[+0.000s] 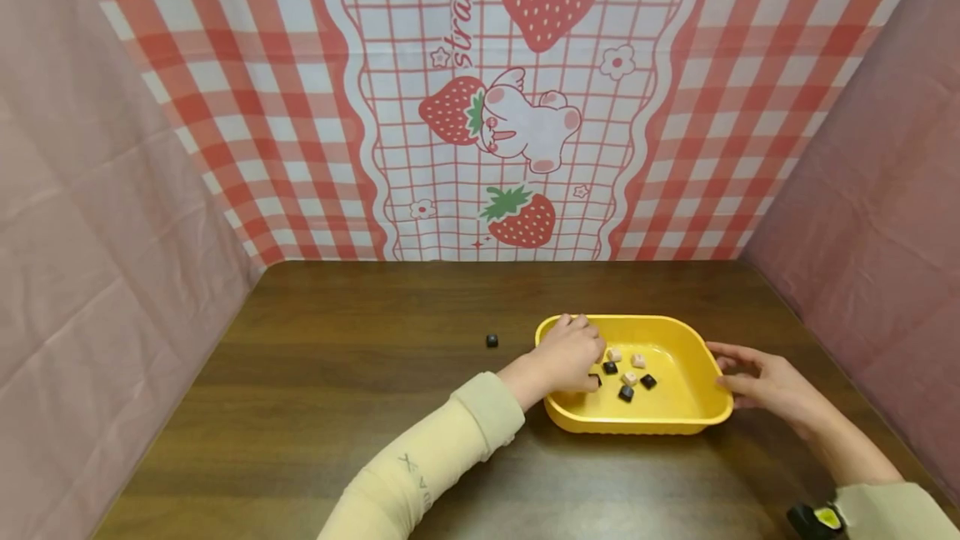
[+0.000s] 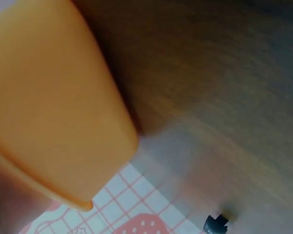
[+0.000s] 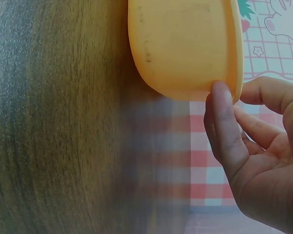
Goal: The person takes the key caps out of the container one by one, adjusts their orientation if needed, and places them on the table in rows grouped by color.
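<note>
A yellow tray (image 1: 652, 427) with rounded corners stands on the table, with several small black and cream keycaps on its floor, among them a black keycap (image 1: 626, 393) and a cream keycap (image 1: 638, 361). My left hand (image 1: 566, 357) reaches over the tray's left rim, fingers bent down inside. Beside its thumb a black keycap (image 1: 595, 380) is partly covered; whether the fingers pinch it is hidden. At the other end, my right hand (image 1: 768, 386) holds the tray's rim. The right wrist view shows the right-hand fingers (image 3: 224, 117) against the tray's outer wall (image 3: 185, 48).
One black keycap (image 1: 492, 341) lies on the brown wooden table (image 1: 360, 340), left of the tray; the left wrist view shows a black keycap (image 2: 216, 224) too. A checked strawberry cloth (image 1: 300, 132) hangs behind, with pink cloths (image 1: 847, 215) along the sides.
</note>
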